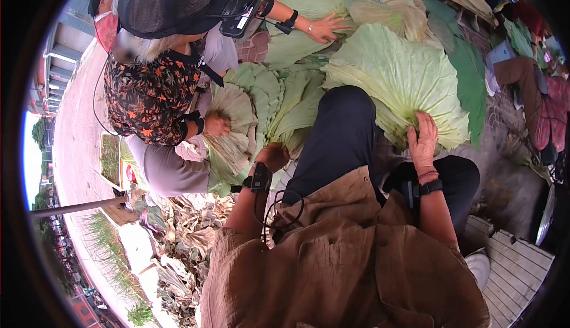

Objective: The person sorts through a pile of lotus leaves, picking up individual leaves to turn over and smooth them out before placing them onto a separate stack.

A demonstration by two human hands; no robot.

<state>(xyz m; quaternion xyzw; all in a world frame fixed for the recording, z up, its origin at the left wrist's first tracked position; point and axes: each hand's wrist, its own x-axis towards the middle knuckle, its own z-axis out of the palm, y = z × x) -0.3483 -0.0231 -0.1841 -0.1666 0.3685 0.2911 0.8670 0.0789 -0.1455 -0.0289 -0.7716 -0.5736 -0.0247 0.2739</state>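
Observation:
A large pale-green lotus leaf [398, 78] lies spread out before me, on top of other leaves, its veins meeting near my right hand [423, 135]. The fingers of that hand are stretched out and rest on the leaf near its lower edge. To the left of my raised knee, my left hand [273, 156] has curled fingers at the bottom end of a folded bunch of green lotus leaves [294, 105]. Its fingertips are partly hidden there.
A co-worker in a black cap [172, 4] sits at the left, one hand [325, 29] spread on flat leaves, the other on a wilted leaf [231, 129]. Dry brown leaves [190, 233] are heaped lower left. Other people are at the upper right, slatted boards [516, 274] at the lower right.

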